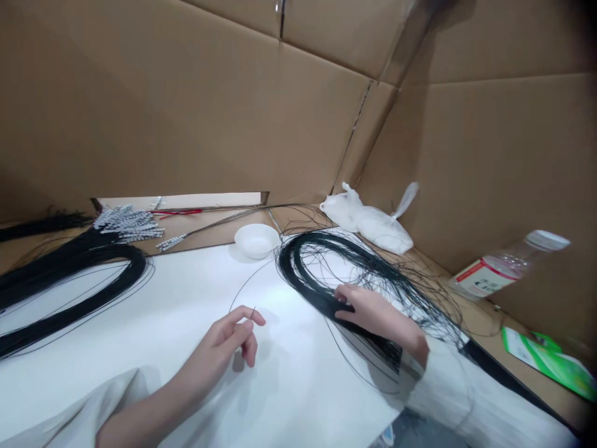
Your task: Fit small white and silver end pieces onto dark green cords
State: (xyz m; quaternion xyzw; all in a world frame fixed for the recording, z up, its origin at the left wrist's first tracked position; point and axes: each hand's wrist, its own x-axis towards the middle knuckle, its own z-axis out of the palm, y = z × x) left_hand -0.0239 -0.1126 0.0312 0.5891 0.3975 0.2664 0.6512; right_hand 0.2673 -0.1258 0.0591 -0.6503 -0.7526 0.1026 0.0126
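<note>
My left hand (231,339) hovers over the white tabletop, thumb and index finger pinched on a thin black wire (239,290). A short dark tip of it sticks up by the index finger, and the strand curves back toward a small white bowl (257,240). On the right, a looped bundle of black wires (303,281) lies on the tabletop with many loose, tangled ends. My right hand (368,309) rests on the near side of this loop, its fingers curled over the strands. What its fingertips grip is partly hidden.
Another black wire bundle (105,289) lies at left, beneath striped black-and-white wire ends (128,224). White plastic bags (368,223) lie by the cardboard wall (209,112). A clear bottle (501,267) and a green packet (550,361) are at right.
</note>
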